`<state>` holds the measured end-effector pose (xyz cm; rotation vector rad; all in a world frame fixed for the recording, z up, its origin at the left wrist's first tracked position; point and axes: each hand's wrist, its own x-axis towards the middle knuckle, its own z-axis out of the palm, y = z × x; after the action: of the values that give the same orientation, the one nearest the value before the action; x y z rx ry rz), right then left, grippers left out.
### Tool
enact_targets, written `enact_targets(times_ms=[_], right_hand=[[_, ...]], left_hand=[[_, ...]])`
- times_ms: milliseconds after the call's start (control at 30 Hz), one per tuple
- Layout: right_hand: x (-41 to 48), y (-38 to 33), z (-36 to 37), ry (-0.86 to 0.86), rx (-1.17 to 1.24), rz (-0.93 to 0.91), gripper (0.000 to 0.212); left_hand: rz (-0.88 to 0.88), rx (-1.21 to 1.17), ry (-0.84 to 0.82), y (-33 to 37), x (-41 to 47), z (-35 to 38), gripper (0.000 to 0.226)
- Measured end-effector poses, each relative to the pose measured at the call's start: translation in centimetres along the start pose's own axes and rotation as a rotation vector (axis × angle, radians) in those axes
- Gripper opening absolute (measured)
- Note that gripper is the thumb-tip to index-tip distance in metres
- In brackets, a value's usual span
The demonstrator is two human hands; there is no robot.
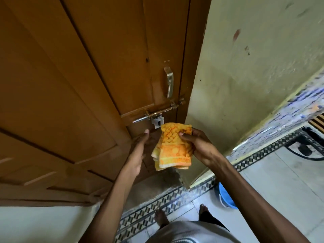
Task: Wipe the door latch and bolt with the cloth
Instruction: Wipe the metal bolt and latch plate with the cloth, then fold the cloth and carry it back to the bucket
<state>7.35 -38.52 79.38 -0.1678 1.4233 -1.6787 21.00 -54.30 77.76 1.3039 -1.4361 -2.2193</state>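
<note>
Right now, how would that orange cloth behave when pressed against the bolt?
Probably floppy: the orange cloth droops in folds below the right hand. Its terry texture suggests it's light, grippy, and should wrap around the sliding bolt.

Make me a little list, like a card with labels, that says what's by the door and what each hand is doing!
door: brown wooden door, seen from above
handle: metal pull handle, upright, above the bolt
bolt: metal sliding bolt across the door's edge
latch: silver latch plate hanging under the bolt
cloth: folded yellow and orange cloth, just below the latch
right hand: right hand grips the cloth
left hand: left hand open, fingers towards the door, holding nothing
wiping: not begun; cloth is off the bolt
floor: blue tub near bare feet
</note>
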Motion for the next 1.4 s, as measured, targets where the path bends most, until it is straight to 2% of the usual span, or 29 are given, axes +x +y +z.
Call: enact_targets(times_ms=[67, 133, 233, 300, 367, 500, 600, 667, 800, 933, 1167, 1400], right_hand=[[-0.8, 0.0, -1.0, -0.061, 0.071, 0.076, 0.031], [-1.1, 0.3, -2.1, -0.055, 0.092, 0.135, 0.032], [-1.4, 1.1, -4.2, 0.036, -0.116, 0.159, 0.042], [-1.9, 1.7, -5.5, 0.067, -0.264, 0.14, 0.044], [-2.6, 2.2, -6.9, 0.024, -0.31, 0.16, 0.044], [-4.8, 2.3, -9.2, -0.248, -0.349, 0.321, 0.04], [-6.1, 2.8, -11.0, -0.347, -0.358, 0.313, 0.041], [-6.9, 3.1, -11.8, -0.328, -0.338, 0.287, 0.043], [-8.9, 2.9, -13.6, -0.369, -0.353, 0.212, 0.044], [-11.5, 2.4, -15.1, -0.434, -0.403, 0.171, 0.05], [-16.1, 2.5, -16.8, -0.473, -0.281, 0.233, 0.062], [-20.2, 3.4, -20.4, -0.33, -0.443, 0.206, 0.04]], left_hand=[[-0.059, -0.012, -0.095, -1.3, -1.1, 1.4, 0.045], [-0.123, -0.044, -0.142, -2.2, -2.2, 2.8, 0.035], [-0.159, -0.104, -0.14, -4.0, -3.7, 4.7, 0.036], [-0.066, -0.058, -0.05, -5.6, -4.6, 6.0, 0.025], [0.017, -0.033, 0.11, -7.4, -5.4, 7.2, 0.017], [0.067, -0.142, 0.286, -10.1, -7.6, 9.6, 0.029], [0.086, -0.252, 0.386, -11.6, -9.7, 11.5, 0.031], [0.109, -0.293, 0.396, -12.2, -11.2, 12.6, 0.03], [0.154, -0.186, 0.366, -13.5, -14.1, 14.1, 0.05], [0.211, -0.08, 0.444, -14.3, -16.3, 15.7, 0.052], [0.257, -0.172, 0.429, -15.4, -19.6, 17.8, 0.051], [0.252, -0.186, 0.375, -18.4, -22.2, 21.0, 0.046]])
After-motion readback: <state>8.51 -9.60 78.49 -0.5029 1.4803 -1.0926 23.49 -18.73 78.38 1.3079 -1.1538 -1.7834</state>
